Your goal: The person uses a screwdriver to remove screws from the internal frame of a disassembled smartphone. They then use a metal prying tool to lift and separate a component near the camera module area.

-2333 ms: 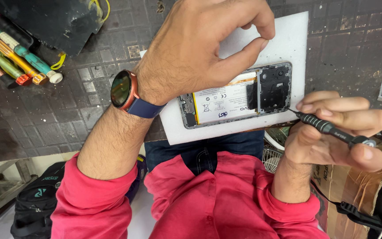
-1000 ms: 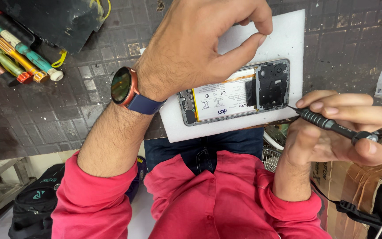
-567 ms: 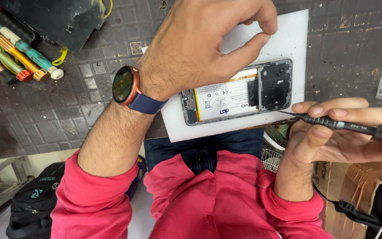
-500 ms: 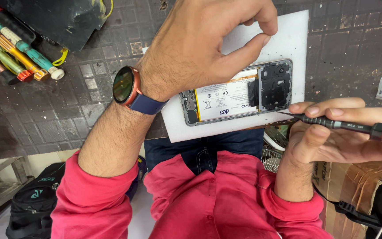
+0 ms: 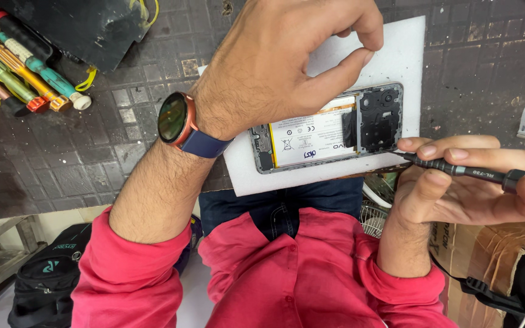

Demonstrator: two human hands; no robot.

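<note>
While the left hand (image 5: 274, 67) arches over the opened phone (image 5: 329, 127), its thumb and forefinger curl toward each other with a small gap between, holding nothing I can see. The phone lies on a white pad (image 5: 396, 54) on the dark table (image 5: 62, 152). The right hand (image 5: 463, 182) has its fingers (image 5: 451, 149) closed around a slim black screwdriver (image 5: 457, 167), tip at the phone's edge

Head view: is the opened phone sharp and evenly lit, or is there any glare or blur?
Head view: the opened phone is sharp and evenly lit, with no strong glare; the white pad reads bright, and the left hand covers the phone's near end.
</note>
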